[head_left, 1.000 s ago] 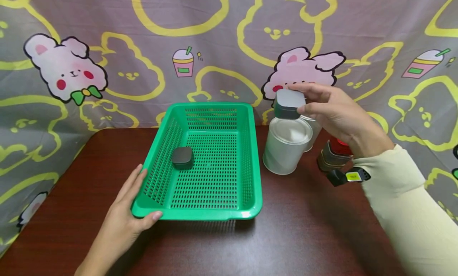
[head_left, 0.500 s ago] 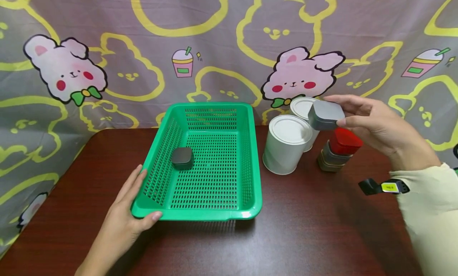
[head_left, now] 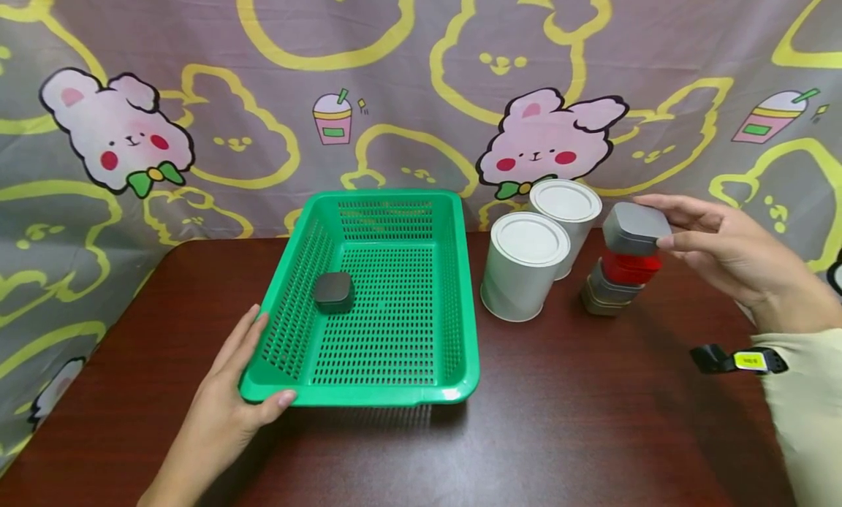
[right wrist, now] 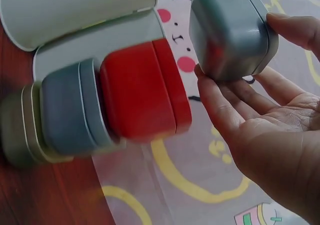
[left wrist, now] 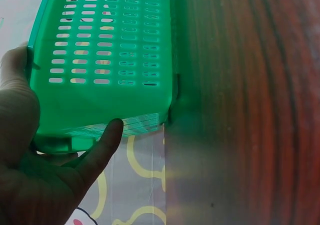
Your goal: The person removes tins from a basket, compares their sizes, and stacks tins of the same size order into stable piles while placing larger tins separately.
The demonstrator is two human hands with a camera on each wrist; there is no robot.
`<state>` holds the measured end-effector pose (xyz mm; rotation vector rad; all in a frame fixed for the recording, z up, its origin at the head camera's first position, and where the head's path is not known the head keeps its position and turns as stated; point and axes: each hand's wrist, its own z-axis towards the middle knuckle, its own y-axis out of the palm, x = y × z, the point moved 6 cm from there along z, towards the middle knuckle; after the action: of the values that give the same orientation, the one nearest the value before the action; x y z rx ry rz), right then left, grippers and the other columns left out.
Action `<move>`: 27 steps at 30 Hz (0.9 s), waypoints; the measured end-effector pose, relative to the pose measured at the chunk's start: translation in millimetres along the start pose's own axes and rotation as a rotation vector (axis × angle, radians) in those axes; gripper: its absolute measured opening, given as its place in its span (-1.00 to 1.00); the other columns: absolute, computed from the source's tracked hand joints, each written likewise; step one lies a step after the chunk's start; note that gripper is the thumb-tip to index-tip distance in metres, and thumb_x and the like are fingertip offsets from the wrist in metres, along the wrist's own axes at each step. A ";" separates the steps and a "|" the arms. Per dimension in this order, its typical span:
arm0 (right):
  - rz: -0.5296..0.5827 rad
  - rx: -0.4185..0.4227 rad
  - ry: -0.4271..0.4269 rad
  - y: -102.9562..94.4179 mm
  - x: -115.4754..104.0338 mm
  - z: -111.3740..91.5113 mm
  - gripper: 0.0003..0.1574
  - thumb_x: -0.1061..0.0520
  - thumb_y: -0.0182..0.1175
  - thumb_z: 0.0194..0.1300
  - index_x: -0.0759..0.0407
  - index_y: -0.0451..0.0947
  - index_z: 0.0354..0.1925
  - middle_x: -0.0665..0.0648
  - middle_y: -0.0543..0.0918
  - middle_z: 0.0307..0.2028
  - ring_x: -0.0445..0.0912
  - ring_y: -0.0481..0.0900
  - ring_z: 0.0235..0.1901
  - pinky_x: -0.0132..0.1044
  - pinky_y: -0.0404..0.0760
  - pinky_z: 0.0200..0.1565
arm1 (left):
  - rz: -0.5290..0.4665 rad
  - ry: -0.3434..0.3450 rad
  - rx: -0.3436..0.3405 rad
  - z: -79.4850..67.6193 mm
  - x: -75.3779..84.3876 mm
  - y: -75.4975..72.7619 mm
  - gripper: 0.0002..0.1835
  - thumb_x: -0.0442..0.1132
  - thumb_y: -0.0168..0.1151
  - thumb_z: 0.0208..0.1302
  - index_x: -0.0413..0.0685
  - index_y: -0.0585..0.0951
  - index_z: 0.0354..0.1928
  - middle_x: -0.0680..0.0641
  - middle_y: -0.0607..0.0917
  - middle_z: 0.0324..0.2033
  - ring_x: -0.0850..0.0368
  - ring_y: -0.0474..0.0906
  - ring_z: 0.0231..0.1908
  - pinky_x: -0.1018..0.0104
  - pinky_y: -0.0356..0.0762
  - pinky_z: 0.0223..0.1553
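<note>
My right hand [head_left: 723, 258] pinches a grey square tin [head_left: 634, 226] between thumb and fingertips. In the head view that tin overlaps the top of a red tin [head_left: 630, 267]; in the right wrist view a gap shows between them. Under the red tin are a blue-grey tin [right wrist: 70, 107] and an olive-brown tin [right wrist: 20, 127], forming a stack. My left hand [head_left: 226, 390] holds the near left corner of a green plastic basket [head_left: 470, 332], thumb over the front rim and fingers along the left side. One dark grey tin [head_left: 334, 291] sits inside, near the left wall.
Two white lidded cans [head_left: 522, 273] stand between the basket and the stack, one partly behind the other. A patterned curtain [head_left: 395, 76] hangs behind the dark red-brown wooden table [head_left: 559, 434].
My right hand has carried the grey tin rightward and lower, from above the white cans to over the red tin. My left hand and the basket stay put.
</note>
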<state>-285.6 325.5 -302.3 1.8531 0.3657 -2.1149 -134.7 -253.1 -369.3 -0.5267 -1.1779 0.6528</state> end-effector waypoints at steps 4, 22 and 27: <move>-0.018 0.031 -0.002 -7.2 2.6 -4.0 -0.31 0.53 -0.08 0.50 0.17 0.45 0.46 -0.02 0.72 0.14 -0.21 0.64 0.07 -0.38 0.63 -0.03 | 0.000 0.004 0.005 -0.3 0.6 -0.7 0.20 -0.17 0.68 0.01 0.21 0.16 0.67 0.06 0.12 0.66 0.44 0.12 0.44 0.86 0.02 0.12; -0.113 0.149 0.080 -21.7 13.7 -9.3 -0.34 0.46 0.03 0.51 0.02 0.51 0.43 -0.09 0.71 0.18 -0.25 0.63 0.08 -0.43 0.63 -0.06 | -0.002 0.019 0.011 -0.5 0.5 -0.3 0.20 -0.19 0.68 0.00 0.19 0.18 0.66 0.05 0.12 0.66 0.51 0.10 0.43 0.86 0.02 0.14; -0.130 0.157 0.094 -23.3 15.2 -10.5 -0.34 0.45 0.04 0.51 0.00 0.52 0.43 -0.12 0.69 0.19 -0.26 0.60 0.11 -0.43 0.64 -0.06 | 0.012 0.011 0.010 -0.3 -0.2 0.1 0.19 -0.18 0.68 0.01 0.19 0.18 0.66 0.05 0.11 0.66 0.45 0.12 0.43 0.87 0.02 0.13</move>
<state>-286.9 350.0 -319.0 2.0754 0.3596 -2.2029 -134.4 -253.2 -369.6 -0.5289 -1.1612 0.6647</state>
